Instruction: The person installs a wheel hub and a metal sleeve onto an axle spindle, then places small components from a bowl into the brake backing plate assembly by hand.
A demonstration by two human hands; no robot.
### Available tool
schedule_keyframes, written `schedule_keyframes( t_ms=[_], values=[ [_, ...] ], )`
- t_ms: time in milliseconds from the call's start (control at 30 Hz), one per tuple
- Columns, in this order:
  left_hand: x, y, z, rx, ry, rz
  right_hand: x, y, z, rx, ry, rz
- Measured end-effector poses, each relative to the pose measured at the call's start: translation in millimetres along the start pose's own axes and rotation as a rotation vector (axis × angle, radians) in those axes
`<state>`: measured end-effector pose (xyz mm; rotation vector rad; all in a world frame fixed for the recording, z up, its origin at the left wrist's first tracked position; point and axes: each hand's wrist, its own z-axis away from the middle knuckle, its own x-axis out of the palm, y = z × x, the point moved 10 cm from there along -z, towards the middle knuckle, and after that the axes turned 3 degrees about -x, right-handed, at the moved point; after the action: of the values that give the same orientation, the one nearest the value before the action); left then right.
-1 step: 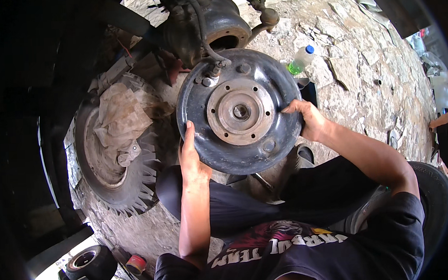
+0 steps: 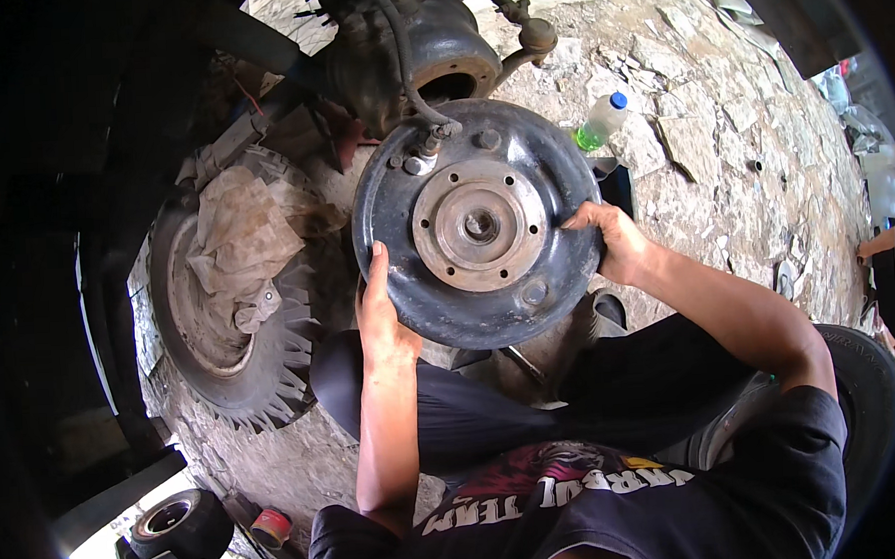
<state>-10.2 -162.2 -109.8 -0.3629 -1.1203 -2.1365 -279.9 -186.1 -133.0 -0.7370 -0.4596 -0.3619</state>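
Drum: round dark grey metal brake drum [image 2: 405, 231] with a rusty bolted hub at its centre is standing upright in front of the seated person, who is holding it by both edges just below the dark axle housing [image 2: 438, 55].
Tyre: worn black knobbly tyre [image 2: 238, 389] is lying flat on the ground to the drum's left, with a crumpled brown rag [image 2: 241, 229] sitting on its wheel.
Ground: cracked pale stone floor [image 2: 722, 158] is spreading out behind and to the right.
Left hand: left hand [image 2: 381, 317] is pressing flat against the drum's lower left rim, fingers together and pointing upward along the edge.
Right hand: right hand [image 2: 611, 242] is gripping the drum's right rim, fingers curling over the edge onto its face.
Small wheel: small black wheel [image 2: 179, 526] is resting at the lower left, well apart.
Bottle: clear plastic bottle with green liquid and a blue cap [image 2: 600, 121] is lying just beyond the drum's upper right.
Tin: small red tin [image 2: 271, 527] is sitting near the small wheel.
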Motion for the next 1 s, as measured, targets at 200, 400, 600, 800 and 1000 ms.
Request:
schedule_keyframes(
  t_ms=[200,400,600,800,1000],
  values=[
    [-0.9,1.5,-2.8,-0.047,0.008,-0.028,-9.6,2.1,-10.0,-0.013,-0.022,-0.082],
    [30.2,77.0,37.8,0.854,0.233,-0.752,4.9,-23.4,17.1,-0.1,0.012,-0.045],
    [145.0,32.5,49.4,0.981,-0.175,-1.791,-6.9,-14.3,11.1,-0.003,0.021,-0.088],
    [146.9,17.2,35.3,0.979,-0.283,-1.588,-18.4,-16.5,8.3,-0.014,0.037,-0.077],
    [144.7,19.2,28.5,1.04,-0.389,-1.518,-25.6,-15.5,3.4,-0.016,0.037,-0.052]
  ],
)
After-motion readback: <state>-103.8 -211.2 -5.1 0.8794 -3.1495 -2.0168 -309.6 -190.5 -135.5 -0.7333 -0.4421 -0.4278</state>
